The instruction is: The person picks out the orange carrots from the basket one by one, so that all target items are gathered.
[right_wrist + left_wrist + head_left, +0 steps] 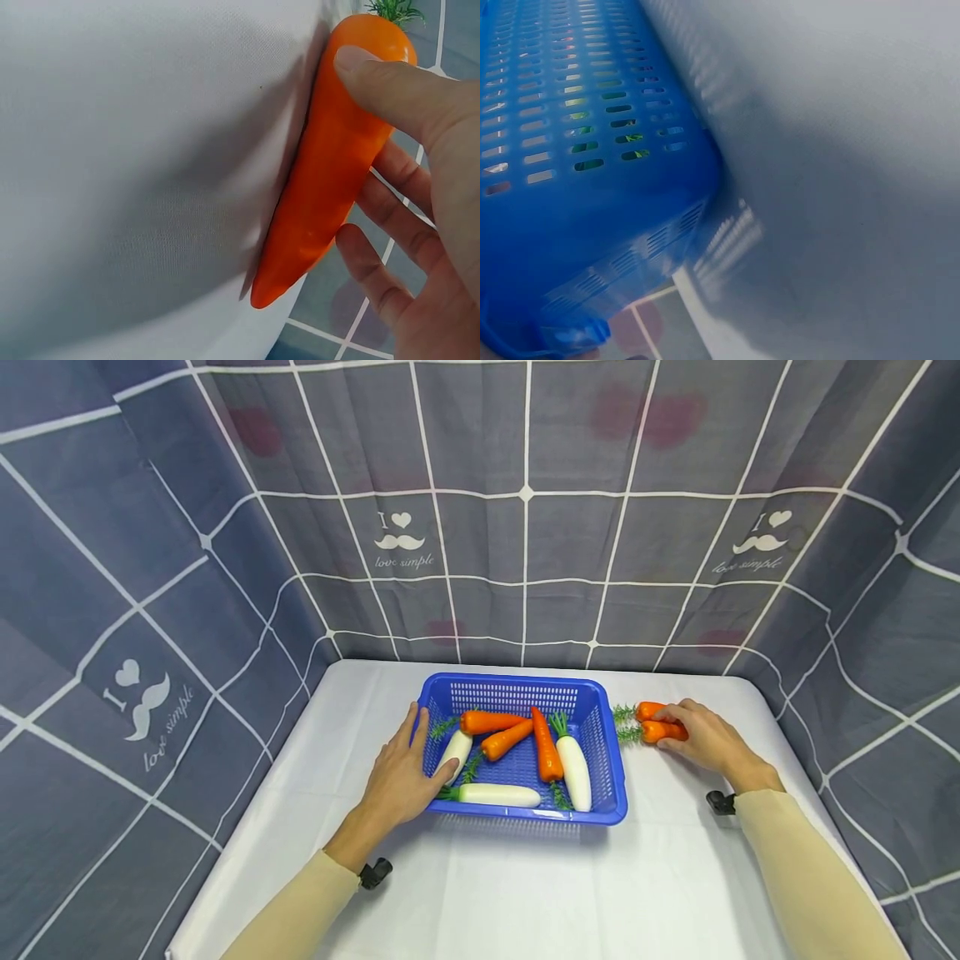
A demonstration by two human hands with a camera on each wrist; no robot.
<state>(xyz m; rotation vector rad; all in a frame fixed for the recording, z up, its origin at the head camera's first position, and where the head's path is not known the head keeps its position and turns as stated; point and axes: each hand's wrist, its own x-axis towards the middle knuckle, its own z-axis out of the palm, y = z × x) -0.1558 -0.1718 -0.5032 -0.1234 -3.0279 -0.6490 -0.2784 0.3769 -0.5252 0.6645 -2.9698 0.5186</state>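
Apparently picking up: pinching the nearer carrot [660, 732] in the right grip [708, 741], on the surface [525, 902] right of the basket [517, 679]; resting the left grip [397, 777], uncurled, against its left side. Probably calls for lifting clear of the farther carrot [647, 710].

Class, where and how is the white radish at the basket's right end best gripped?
Probably mid-body on the white radish, from above: its long body lies between an orange carrot and the basket wall, leaves at its far end.
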